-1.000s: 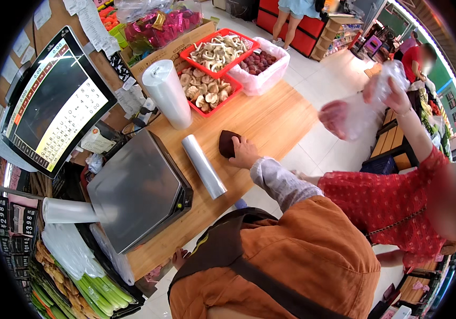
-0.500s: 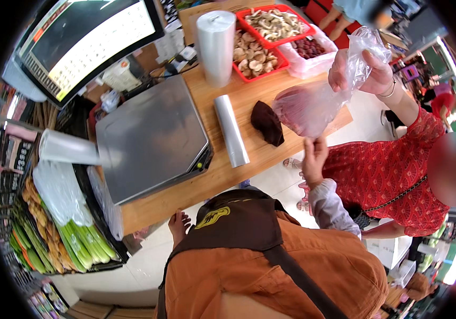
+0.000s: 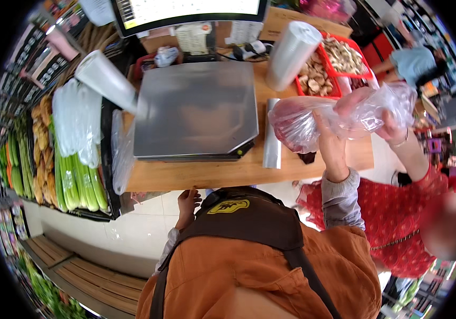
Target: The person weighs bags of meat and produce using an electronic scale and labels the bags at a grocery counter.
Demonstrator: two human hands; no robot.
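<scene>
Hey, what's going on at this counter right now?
A person in an orange top stands at a wooden counter with a flat steel scale. Their right hand reaches up to a clear plastic bag of reddish produce, which another person in a red dress also holds from the far side with a hand. The left hand rests at the counter's near edge, holding nothing. The scale's platform is bare; a bag roll lies beside it.

You wear an orange jacket under a dark brown apron with 2 shoulder straps and a yellow emblem patch on the bib. Grey knitted cuffs show at both wrists, beneath the orange sleeves.
</scene>
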